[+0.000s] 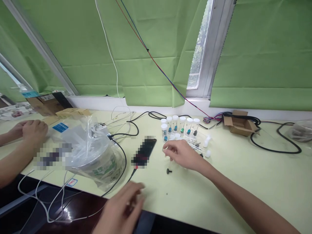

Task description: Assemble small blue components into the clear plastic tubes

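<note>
the dark phone [151, 148] lies on the pale table [231, 188], its screen partly blurred out, with a black cord [133, 175] at its near end. the right hand [184, 154] hovers just right of the phone, palm down, its thumb and index finger curled toward each other in a loose loop; whether something tiny sits between the tips, i cannot tell. the left hand [122, 208] is on the near side of the phone, smeared by motion, half open with the thumb apart from the bent fingers, and nothing shows in its grasp

a small dark knobbed piece [168, 171] lies to the right of the phone and a little nearer, below the right hand and touched by neither hand. the upright clear vials [182, 126] with white caps stand in a cluster to the right of the phone and beyond it, most holding a blue or green piece with thin leads. further right of the phone, partly behind the right hand, are clear tubes [193, 143] lying flat and loose white caps [207, 153]. left of the phone sits a bagged round spool [104, 165]
</note>
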### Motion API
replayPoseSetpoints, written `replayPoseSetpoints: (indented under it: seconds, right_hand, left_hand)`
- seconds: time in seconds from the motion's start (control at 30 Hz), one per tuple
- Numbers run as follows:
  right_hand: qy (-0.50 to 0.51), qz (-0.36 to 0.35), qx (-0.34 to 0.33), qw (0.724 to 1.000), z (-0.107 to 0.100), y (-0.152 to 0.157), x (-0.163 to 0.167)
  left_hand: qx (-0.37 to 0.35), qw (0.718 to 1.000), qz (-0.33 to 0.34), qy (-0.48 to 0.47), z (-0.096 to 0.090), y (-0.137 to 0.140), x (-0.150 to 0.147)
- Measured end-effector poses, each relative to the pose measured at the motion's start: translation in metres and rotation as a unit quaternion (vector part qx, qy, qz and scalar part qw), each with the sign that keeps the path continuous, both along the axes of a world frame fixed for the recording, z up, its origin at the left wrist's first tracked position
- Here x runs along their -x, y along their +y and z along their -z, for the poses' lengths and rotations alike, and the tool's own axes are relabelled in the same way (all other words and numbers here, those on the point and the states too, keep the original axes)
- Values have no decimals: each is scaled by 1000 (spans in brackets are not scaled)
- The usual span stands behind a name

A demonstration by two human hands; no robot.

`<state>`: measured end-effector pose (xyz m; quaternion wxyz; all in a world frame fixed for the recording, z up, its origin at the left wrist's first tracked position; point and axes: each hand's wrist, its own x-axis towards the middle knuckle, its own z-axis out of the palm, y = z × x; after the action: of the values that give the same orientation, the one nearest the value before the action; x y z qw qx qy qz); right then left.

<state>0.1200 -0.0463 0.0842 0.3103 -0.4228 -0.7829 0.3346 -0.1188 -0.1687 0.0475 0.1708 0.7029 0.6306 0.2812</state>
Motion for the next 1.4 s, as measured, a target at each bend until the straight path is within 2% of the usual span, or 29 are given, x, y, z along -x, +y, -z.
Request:
replayPoseSetpoints:
  seconds: [0.03, 0.1, 0.2, 0.37, 0.47, 0.57, 0.67, 0.8, 0.93, 1.0, 1.07, 1.13, 1.23, 1.33, 1.4]
  right_hand:
    - [-14, 19, -18, 1000, 0, 0, -4]
    - [-26, 46, -39, 998, 1, -1, -11]
    - [-11, 70, -61, 996, 11, -4, -24]
    - [1, 146, -172, 974, 50, -2, -50]
    - [18, 207, -222, 953, 78, 5, -64]
    - [25, 229, -233, 945, 96, 12, -73]
    - [27, 238, -242, 940, 104, 14, -77]
    - [29, 254, -248, 934, 103, 17, -82]
    - [27, 292, -255, 922, 100, 22, -95]
    - [26, 327, -258, 909, 100, 27, -104]
    - [30, 375, -254, 891, 103, 32, -113]
    - [30, 429, -227, 874, 109, 38, -120]
    - [2, 481, -133, 867, 118, 44, -125]
    - [-20, 479, -83, 874, 121, 46, -126]
    - [-29, 469, -70, 880, 120, 45, -125]
  left_hand:
    - [55, 994, 87, 29, 1, 7, -17]
    - [104, 980, 137, 101, 7, 24, -47]
    - [145, 960, 122, 207, 22, 41, -74]
    - [143, 927, 119, 325, 39, 41, -79]
    - [122, 923, 137, 339, 41, 45, -80]
    - [97, 929, 132, 331, 42, 59, -86]
    - [65, 938, 127, 317, 43, 75, -95]
    - [37, 943, 134, 301, 37, 90, -104]
    - [-28, 960, 118, 251, 18, 125, -105]
    - [-111, 979, 81, 153, 9, 153, -103]
    - [-191, 980, 43, 19, 8, 181, -100]
    - [-213, 977, 12, -29, 16, 199, -97]
    - [-223, 971, -28, -83, 40, 206, -96]
    - [-210, 961, -60, -170, 60, 203, -97]
    - [-198, 956, -78, -204, 67, 203, -98]
